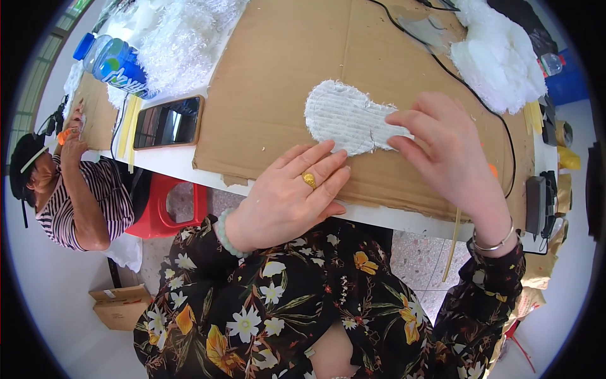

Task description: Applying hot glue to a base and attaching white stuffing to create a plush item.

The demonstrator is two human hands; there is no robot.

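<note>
A white fluffy fabric piece (341, 117) lies on the cardboard sheet, broad and rounded on the left, narrowing to the right, with frayed edges and ribbed lines. My left hand (290, 192) rests flat with fingers stretched out, its fingertips at the near edge of the fabric. A gold ring is on one finger. At the narrow end, my right hand (445, 142) is curled, with thumb and index finger on either side of the fabric; the tip of that end is partly hidden behind the fingers.
Brown cardboard (265, 82) covers the white table. A phone (168, 122), a blue-capped bottle (113, 63) and white plush (183, 44) are at the left. White stuffing (495, 57) and a black cable (467, 85) are at the right. Another person (82, 196) works at far left beside a red stool (167, 208).
</note>
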